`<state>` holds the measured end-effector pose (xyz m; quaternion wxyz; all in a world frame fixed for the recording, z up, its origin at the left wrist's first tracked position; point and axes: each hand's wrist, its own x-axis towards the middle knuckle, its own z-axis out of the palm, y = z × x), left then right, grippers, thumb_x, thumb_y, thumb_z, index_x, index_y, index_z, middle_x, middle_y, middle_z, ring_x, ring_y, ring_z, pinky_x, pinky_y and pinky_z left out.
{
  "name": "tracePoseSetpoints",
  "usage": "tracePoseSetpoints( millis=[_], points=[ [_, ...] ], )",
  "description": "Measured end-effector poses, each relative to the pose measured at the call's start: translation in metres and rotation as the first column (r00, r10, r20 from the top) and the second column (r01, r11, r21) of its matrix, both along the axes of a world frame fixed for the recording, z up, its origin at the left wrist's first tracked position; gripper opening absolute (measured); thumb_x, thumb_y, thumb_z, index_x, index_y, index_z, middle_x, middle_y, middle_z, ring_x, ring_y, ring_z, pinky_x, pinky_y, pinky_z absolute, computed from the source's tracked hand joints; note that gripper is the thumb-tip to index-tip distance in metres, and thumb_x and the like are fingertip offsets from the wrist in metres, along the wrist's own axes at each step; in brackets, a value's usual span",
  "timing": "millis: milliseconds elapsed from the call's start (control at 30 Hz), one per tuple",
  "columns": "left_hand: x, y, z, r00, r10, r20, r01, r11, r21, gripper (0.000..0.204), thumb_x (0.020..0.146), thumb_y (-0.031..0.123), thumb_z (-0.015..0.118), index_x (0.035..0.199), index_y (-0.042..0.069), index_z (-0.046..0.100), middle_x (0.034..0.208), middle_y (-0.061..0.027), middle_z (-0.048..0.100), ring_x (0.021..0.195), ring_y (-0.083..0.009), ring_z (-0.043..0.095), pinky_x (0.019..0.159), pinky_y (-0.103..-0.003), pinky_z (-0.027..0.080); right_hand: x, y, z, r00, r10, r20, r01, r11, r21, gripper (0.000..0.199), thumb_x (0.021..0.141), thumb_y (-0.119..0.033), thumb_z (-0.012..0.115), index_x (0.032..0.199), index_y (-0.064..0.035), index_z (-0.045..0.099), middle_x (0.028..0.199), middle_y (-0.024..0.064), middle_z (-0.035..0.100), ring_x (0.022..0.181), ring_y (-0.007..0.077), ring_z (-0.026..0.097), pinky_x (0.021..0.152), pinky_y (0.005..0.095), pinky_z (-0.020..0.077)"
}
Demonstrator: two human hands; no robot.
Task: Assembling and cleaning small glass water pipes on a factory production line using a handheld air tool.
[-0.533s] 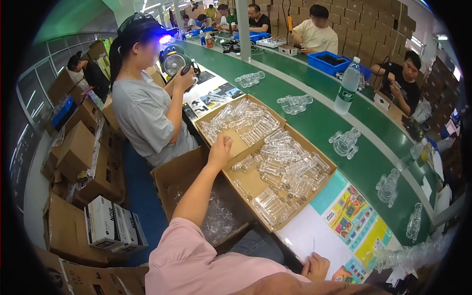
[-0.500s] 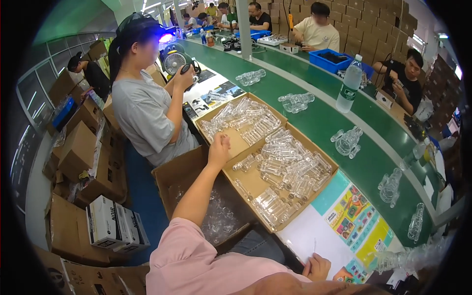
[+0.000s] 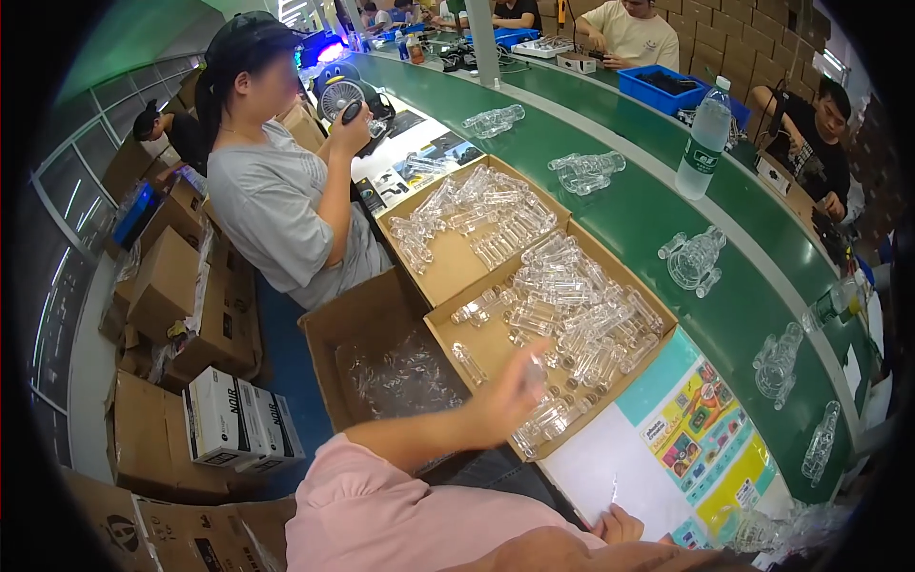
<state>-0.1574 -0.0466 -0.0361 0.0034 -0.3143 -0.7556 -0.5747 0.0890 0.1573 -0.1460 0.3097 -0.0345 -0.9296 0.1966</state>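
My left hand (image 3: 515,391) reaches over the nearer cardboard tray (image 3: 440,329). Motion blurs its fingers, and I cannot make out whether they grip one of the clear plastic parts (image 3: 581,315) heaped there. At the lower edge, my right hand (image 3: 620,526) rests by the white sheet (image 3: 596,458), fingers curled. A thin clear plastic piece (image 3: 615,488) sticks up from them. A second cardboard tray (image 3: 443,262), behind the first, holds more clear parts, some lined up in a row. One clear tube-like part (image 3: 468,362) lies apart in the near tray.
An open cardboard box (image 3: 329,348) with clear scraps stands left of the trays. Clear assemblies (image 3: 694,257) are spaced along the green conveyor (image 3: 648,229), beside a water bottle (image 3: 703,143). A co-worker in grey (image 3: 276,210) stands at far left; others sit across the line.
My left hand has moved from the far tray toward me and right, over the near tray. My right hand stays at the lower edge with the thin clear piece. The view has shifted slightly.
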Motion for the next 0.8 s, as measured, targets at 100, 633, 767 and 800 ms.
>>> tracePoseSetpoints(
  millis=[100, 633, 767, 800],
  points=[
    [0.027, 0.007, -0.005, 0.981, -0.147, -0.124, 0.129, 0.982, -0.14, 0.051, 0.087, 0.01, 0.05, 0.134, 0.009, 0.03, 0.106, -0.0126, 0.054, 0.081, -0.0224, 0.056, 0.071, -0.031, 0.046, 0.004, 0.009, -0.012, 0.996, 0.072, -0.052, -0.069, 0.996, 0.062, 0.023, 0.057, -0.001, 0.063, 0.08, -0.0043, 0.06, 0.089, 0.013, 0.06, 0.071, 0.0278, 0.052, 0.064, 0.0375, 0.0438],
    [0.037, 0.038, -0.039, 0.977, 0.101, -0.19, -0.101, 0.995, 0.009, 0.038, 0.081, 0.009, 0.057, 0.117, 0.005, 0.048, 0.097, -0.0139, 0.055, 0.081, -0.0286, 0.059, 0.068, -0.034, 0.048, 0.003, -0.008, 0.027, 0.999, 0.046, -0.002, -0.046, 0.993, -0.109, 0.018, 0.066, 0.003, 0.059, 0.082, -0.0009, 0.055, 0.089, 0.0165, 0.058, 0.076, 0.0322, 0.051, 0.069, 0.0393, 0.0401],
    [0.034, 0.036, -0.033, 0.933, -0.006, -0.361, -0.064, 0.982, -0.18, 0.034, 0.08, 0.009, 0.058, 0.113, 0.006, 0.052, 0.098, -0.0135, 0.056, 0.082, -0.0295, 0.058, 0.07, -0.033, 0.048, 0.005, -0.013, 0.033, 1.0, 0.018, -0.007, -0.018, 0.991, -0.13, 0.017, 0.066, 0.003, 0.059, 0.082, -0.0006, 0.055, 0.09, 0.0163, 0.058, 0.076, 0.0325, 0.051, 0.07, 0.0393, 0.0406],
    [0.036, 0.034, -0.03, 0.933, -0.012, -0.36, -0.057, 0.982, -0.181, 0.034, 0.08, 0.009, 0.058, 0.113, 0.006, 0.052, 0.098, -0.0135, 0.056, 0.082, -0.0295, 0.058, 0.07, -0.033, 0.048, 0.006, -0.012, 0.033, 1.0, 0.03, 0.0, -0.029, 0.992, -0.126, 0.017, 0.067, 0.003, 0.059, 0.082, -0.0005, 0.055, 0.09, 0.0162, 0.058, 0.076, 0.0324, 0.051, 0.07, 0.0395, 0.0405]
  ],
)
